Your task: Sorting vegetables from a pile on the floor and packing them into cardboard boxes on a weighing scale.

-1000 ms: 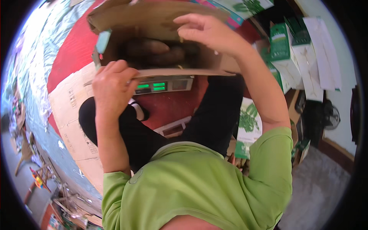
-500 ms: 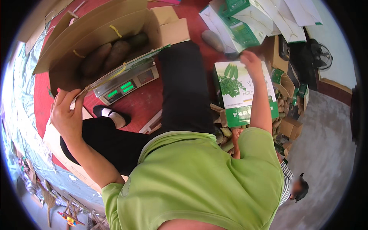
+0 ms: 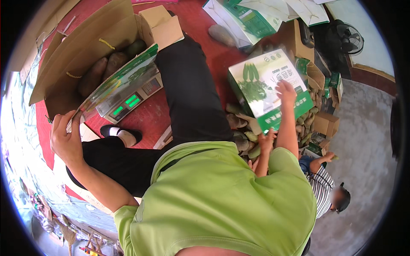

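My left hand (image 3: 66,138) pinches the near left edge of an open cardboard box (image 3: 121,25), whose outer side is printed green and white. Several long, dull green-brown radishes (image 3: 114,65) lie inside it. Under the box stands a scale (image 3: 132,102) with lit green displays. On the right, my right hand (image 3: 286,93) hovers over or lightly touches the top of a closed white-and-green carton (image 3: 267,91), fingers apart and slightly curled. The carton sits tilted above a heap of radishes. Another person's hand (image 3: 268,137) is at its near green edge.
A loose radish (image 3: 222,35) lies on the red floor covering beside flattened white-and-green cartons (image 3: 247,21). More radishes (image 3: 241,141) are heaped at right. A black fan (image 3: 348,38) stands far right. A small person in a striped shirt (image 3: 320,185) is at lower right.
My right hand has come back from the far edge of the closed carton to its upper face. That carton has turned and tilted. The other person's hand now shows at its near edge.
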`<state>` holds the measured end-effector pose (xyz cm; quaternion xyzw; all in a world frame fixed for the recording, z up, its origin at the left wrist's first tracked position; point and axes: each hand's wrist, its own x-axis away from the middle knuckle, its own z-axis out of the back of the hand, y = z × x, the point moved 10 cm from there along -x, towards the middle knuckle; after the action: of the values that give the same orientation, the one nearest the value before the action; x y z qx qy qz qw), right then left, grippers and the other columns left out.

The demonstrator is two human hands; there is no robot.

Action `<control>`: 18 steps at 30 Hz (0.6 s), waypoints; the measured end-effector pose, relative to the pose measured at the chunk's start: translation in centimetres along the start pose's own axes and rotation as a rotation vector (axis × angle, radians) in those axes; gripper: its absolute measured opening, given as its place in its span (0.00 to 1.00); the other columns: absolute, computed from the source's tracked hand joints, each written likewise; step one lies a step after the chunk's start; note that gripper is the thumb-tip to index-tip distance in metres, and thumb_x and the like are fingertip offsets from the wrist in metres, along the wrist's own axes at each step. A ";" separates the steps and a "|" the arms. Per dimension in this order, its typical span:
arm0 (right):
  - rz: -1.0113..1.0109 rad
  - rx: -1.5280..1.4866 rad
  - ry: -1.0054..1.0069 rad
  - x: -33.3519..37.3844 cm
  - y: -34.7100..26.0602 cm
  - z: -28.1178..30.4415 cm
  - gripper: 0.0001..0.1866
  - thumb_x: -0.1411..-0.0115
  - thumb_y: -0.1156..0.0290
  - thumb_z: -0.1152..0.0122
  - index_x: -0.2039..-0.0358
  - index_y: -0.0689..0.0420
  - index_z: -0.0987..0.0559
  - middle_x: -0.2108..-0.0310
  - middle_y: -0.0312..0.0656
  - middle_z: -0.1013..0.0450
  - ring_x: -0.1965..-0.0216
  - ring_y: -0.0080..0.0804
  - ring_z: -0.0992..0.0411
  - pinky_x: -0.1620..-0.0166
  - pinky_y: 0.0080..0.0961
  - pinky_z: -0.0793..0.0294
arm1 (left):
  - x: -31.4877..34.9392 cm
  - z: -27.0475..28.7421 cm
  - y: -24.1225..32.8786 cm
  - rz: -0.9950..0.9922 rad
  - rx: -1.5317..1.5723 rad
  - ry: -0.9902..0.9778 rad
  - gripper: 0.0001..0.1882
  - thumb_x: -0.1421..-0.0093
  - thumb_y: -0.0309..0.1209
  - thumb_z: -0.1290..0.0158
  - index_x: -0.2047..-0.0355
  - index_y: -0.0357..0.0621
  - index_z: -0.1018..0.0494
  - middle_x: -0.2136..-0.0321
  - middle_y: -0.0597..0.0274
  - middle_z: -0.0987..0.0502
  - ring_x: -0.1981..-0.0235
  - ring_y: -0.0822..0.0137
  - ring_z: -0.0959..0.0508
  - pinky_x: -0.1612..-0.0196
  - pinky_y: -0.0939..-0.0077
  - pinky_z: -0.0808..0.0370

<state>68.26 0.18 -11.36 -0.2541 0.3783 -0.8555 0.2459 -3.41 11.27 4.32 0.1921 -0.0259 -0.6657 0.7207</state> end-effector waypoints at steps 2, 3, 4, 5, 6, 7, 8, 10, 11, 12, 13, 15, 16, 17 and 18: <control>0.017 0.057 -0.112 1.4 0.7 -4.0 0.15 0.42 0.70 0.41 0.54 0.59 0.23 0.63 0.39 0.23 0.66 0.25 0.24 0.70 0.20 0.29 | 0.1 -0.1 -0.2 0.018 -0.007 -0.006 0.06 0.50 0.30 0.40 0.71 0.44 0.21 0.76 0.65 0.26 0.72 0.63 0.24 0.69 0.71 0.30; 0.021 0.083 -0.164 2.9 0.5 -6.3 0.15 0.42 0.70 0.41 0.55 0.59 0.23 0.64 0.39 0.23 0.67 0.25 0.24 0.70 0.20 0.29 | 0.1 -0.1 -0.3 0.017 -0.010 -0.006 0.06 0.50 0.30 0.40 0.71 0.44 0.21 0.76 0.65 0.26 0.72 0.63 0.24 0.69 0.71 0.30; 0.004 0.123 -0.235 4.3 0.7 -8.6 0.15 0.41 0.68 0.42 0.55 0.60 0.23 0.65 0.38 0.24 0.67 0.25 0.25 0.67 0.21 0.29 | 0.2 0.0 -0.2 -0.007 -0.016 0.005 0.06 0.50 0.30 0.40 0.71 0.44 0.21 0.76 0.65 0.26 0.72 0.63 0.25 0.69 0.71 0.30; -0.013 0.165 -0.302 5.8 1.1 -10.5 0.16 0.41 0.66 0.43 0.54 0.61 0.24 0.65 0.38 0.24 0.67 0.26 0.26 0.65 0.22 0.29 | 0.2 0.0 0.0 -0.033 -0.019 0.013 0.06 0.50 0.30 0.40 0.71 0.44 0.21 0.76 0.65 0.26 0.72 0.63 0.25 0.69 0.71 0.30; -0.070 0.154 -0.356 7.2 2.1 -12.1 0.15 0.42 0.68 0.41 0.56 0.60 0.23 0.66 0.39 0.23 0.66 0.26 0.25 0.65 0.23 0.28 | 0.2 0.0 -0.1 -0.033 -0.017 0.013 0.06 0.50 0.30 0.40 0.71 0.44 0.21 0.76 0.65 0.26 0.72 0.63 0.25 0.69 0.71 0.30; -0.127 0.141 -0.412 8.2 3.5 -13.4 0.14 0.44 0.70 0.40 0.57 0.59 0.22 0.66 0.40 0.22 0.65 0.26 0.24 0.66 0.24 0.27 | 0.3 -0.1 -0.3 -0.021 -0.016 0.006 0.06 0.50 0.31 0.40 0.71 0.44 0.21 0.76 0.65 0.26 0.72 0.63 0.25 0.69 0.71 0.30; -0.060 0.202 -0.435 8.1 5.7 -14.1 0.15 0.44 0.70 0.39 0.57 0.60 0.22 0.65 0.41 0.22 0.64 0.28 0.24 0.63 0.25 0.26 | 0.2 -0.3 -0.4 -0.013 -0.008 -0.002 0.06 0.50 0.31 0.40 0.71 0.45 0.21 0.76 0.65 0.26 0.72 0.63 0.25 0.68 0.71 0.30; -0.007 0.297 -0.497 8.7 8.0 -15.3 0.16 0.45 0.70 0.37 0.56 0.61 0.23 0.63 0.44 0.22 0.62 0.31 0.24 0.58 0.26 0.26 | 0.3 0.1 -0.1 -0.017 -0.012 0.009 0.06 0.50 0.32 0.40 0.71 0.45 0.21 0.76 0.65 0.26 0.72 0.63 0.25 0.69 0.71 0.30; -0.021 0.331 -0.527 9.7 8.5 -15.6 0.17 0.46 0.70 0.36 0.56 0.61 0.23 0.62 0.46 0.22 0.60 0.32 0.24 0.56 0.27 0.27 | 0.3 0.2 0.0 -0.022 -0.015 0.020 0.07 0.50 0.32 0.39 0.72 0.45 0.21 0.76 0.65 0.27 0.73 0.63 0.25 0.69 0.71 0.30; -0.023 0.330 -0.522 10.4 8.7 -15.5 0.17 0.46 0.70 0.36 0.56 0.61 0.23 0.62 0.46 0.22 0.60 0.32 0.24 0.56 0.27 0.27 | 0.3 0.2 0.1 -0.026 -0.012 0.019 0.07 0.50 0.32 0.39 0.72 0.45 0.21 0.76 0.65 0.27 0.73 0.63 0.25 0.69 0.71 0.30; -0.069 0.317 -0.562 11.6 9.2 -15.6 0.17 0.46 0.70 0.36 0.56 0.61 0.23 0.61 0.47 0.23 0.59 0.34 0.24 0.55 0.28 0.27 | 0.4 0.1 0.1 -0.014 -0.014 0.009 0.07 0.50 0.32 0.39 0.71 0.45 0.21 0.76 0.65 0.27 0.72 0.63 0.25 0.69 0.71 0.30; -0.120 0.302 -0.599 12.3 10.3 -15.5 0.17 0.46 0.69 0.36 0.56 0.61 0.22 0.60 0.48 0.23 0.58 0.36 0.24 0.54 0.28 0.27 | 0.4 0.1 0.1 -0.006 -0.016 -0.004 0.07 0.49 0.33 0.39 0.71 0.45 0.21 0.76 0.65 0.27 0.72 0.63 0.25 0.69 0.71 0.30; -0.056 0.427 -0.599 12.1 10.9 -15.3 0.18 0.47 0.68 0.35 0.56 0.61 0.22 0.60 0.49 0.23 0.57 0.39 0.24 0.53 0.30 0.27 | 0.5 0.1 -0.3 0.026 -0.016 -0.008 0.07 0.49 0.33 0.40 0.71 0.45 0.21 0.76 0.65 0.27 0.72 0.63 0.25 0.69 0.71 0.30; 0.006 0.550 -0.596 11.9 11.6 -15.1 0.20 0.48 0.66 0.35 0.56 0.61 0.22 0.59 0.50 0.23 0.56 0.41 0.25 0.53 0.32 0.27 | 0.5 0.1 -0.6 0.055 -0.015 -0.012 0.07 0.49 0.33 0.40 0.71 0.45 0.21 0.76 0.65 0.27 0.72 0.63 0.25 0.69 0.71 0.31; -0.001 0.549 -0.594 11.8 12.5 -14.7 0.20 0.48 0.66 0.35 0.56 0.61 0.22 0.59 0.50 0.23 0.56 0.41 0.25 0.53 0.32 0.27 | 0.5 -0.1 -0.6 0.051 -0.014 -0.017 0.07 0.49 0.33 0.40 0.71 0.45 0.21 0.76 0.65 0.27 0.72 0.63 0.25 0.69 0.71 0.31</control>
<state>53.20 -6.79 -26.68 -0.4152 0.0480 -0.8142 0.4029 -3.89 10.73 3.96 0.1805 -0.0323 -0.6488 0.7385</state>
